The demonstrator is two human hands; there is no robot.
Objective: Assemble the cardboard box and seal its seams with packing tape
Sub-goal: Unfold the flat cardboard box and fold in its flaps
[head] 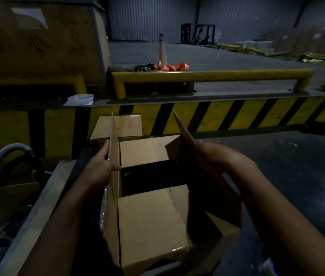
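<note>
The cardboard box (149, 216) stands open between both arms, near a striped barrier (237, 114). The left hand (99, 166) pinches its upright left flap (114, 140); the right hand (215, 156) grips the right flap (185, 130).

Legible text: none is showing anywhere in the view. A red printed mark is standing on the side of the small carton (130, 124) behind the open cardboard box (149, 216), but it is blurring past reading; dark smudged prints are showing on the big carton (38, 42) at upper left, and its pale label (29, 17) is reading blank. The yellow-and-black striped barrier (237, 114) is carrying hazard stripes only, with no words or numbers.
</note>
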